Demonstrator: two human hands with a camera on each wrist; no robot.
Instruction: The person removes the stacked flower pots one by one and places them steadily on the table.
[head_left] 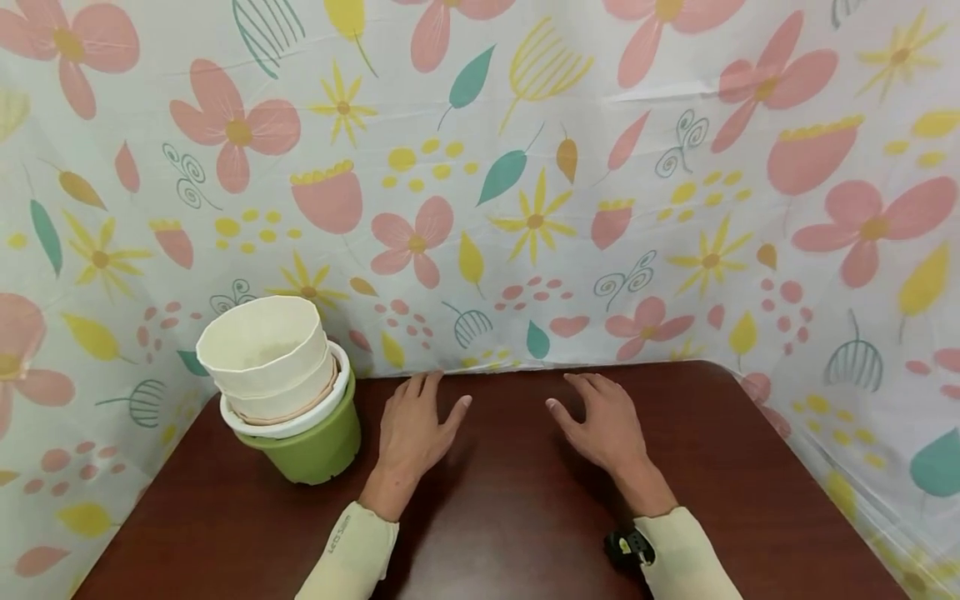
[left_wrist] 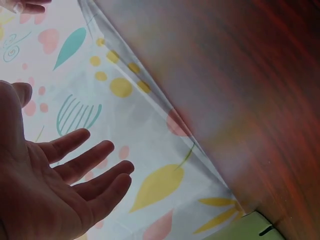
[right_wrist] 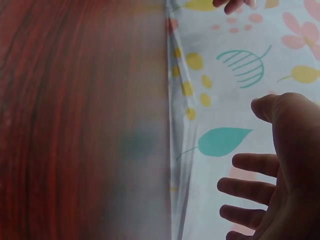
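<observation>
In the head view my left hand (head_left: 415,425) hovers over the table with nothing in it, thumb spread from the fingers. Just to its left stands a stack of flower pots: a green pot (head_left: 318,442) at the bottom, a white rim (head_left: 283,428) inside it, and cream-white pots (head_left: 262,350) on top, tilted slightly. My right hand (head_left: 606,421) is held at the same height farther right, also holding nothing, its fingers relaxed. The left wrist view shows the left palm (left_wrist: 55,200) and loose fingers; the right wrist view shows the right hand (right_wrist: 285,185) likewise.
A dark reddish-brown table (head_left: 510,500) lies under both hands. Its back edge meets a white curtain (head_left: 465,250) printed with flowers and leaves, which also hangs along both sides. A black watch-like band (head_left: 628,547) sits at the right sleeve.
</observation>
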